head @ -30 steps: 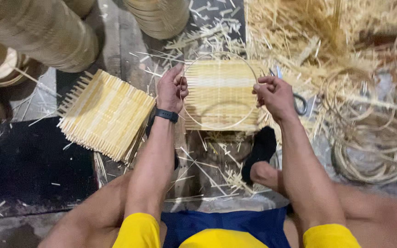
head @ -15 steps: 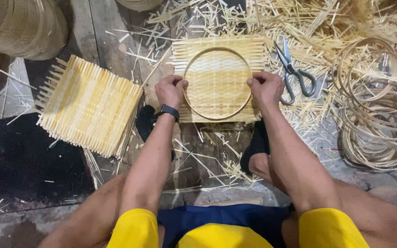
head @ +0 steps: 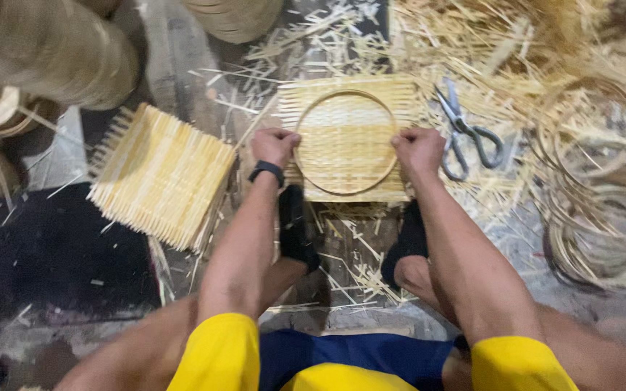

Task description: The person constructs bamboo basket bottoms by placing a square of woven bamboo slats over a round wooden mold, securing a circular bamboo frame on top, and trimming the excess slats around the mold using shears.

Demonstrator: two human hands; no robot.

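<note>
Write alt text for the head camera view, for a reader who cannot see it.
Seen from above, a seated person's left hand and right hand press a round bamboo hoop onto a square woven bamboo mat. Scissors lie to the right; another woven mat lies to the left, among scattered bamboo strips.

Left hand and right hand both fisted, arms extended forward.

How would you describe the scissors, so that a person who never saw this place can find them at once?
Start from the square woven bamboo mat with a round hoop on it, which both hands press at the middle of the floor. Look just past the right hand, onto the loose bamboo strips. The scissors lie there, the only metal thing, with grey blades and dark handle loops among pale straw.
</note>
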